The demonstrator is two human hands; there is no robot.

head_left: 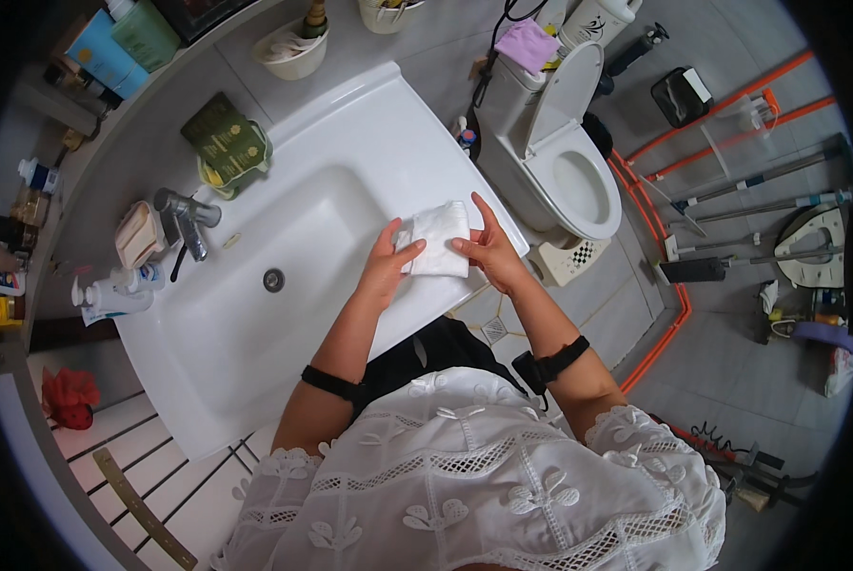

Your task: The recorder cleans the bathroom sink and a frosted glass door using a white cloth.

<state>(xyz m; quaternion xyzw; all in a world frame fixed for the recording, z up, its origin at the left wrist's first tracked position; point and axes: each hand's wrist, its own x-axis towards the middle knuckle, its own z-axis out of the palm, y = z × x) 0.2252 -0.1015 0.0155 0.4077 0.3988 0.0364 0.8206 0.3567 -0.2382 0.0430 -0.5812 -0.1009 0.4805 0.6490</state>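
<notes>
A folded white cloth (433, 243) is held between my two hands above the right side of the white sink (227, 343). My left hand (385, 265) grips its left edge, thumb lying on top. On the opposite edge, my right hand (494, 249) pinches it with the thumb over the front, the index finger stretched upward. The cloth looks like a flat, roughly square pad of several layers. Fingers beneath it are hidden. A dark strap circles each forearm.
Left of the basin stand a chrome faucet (187, 221), white pump bottles (112, 297) and a green pack (225, 143) in a holder. The toilet (569, 181) stands to the right with its lid raised. Mops (760, 181) lean along the right wall.
</notes>
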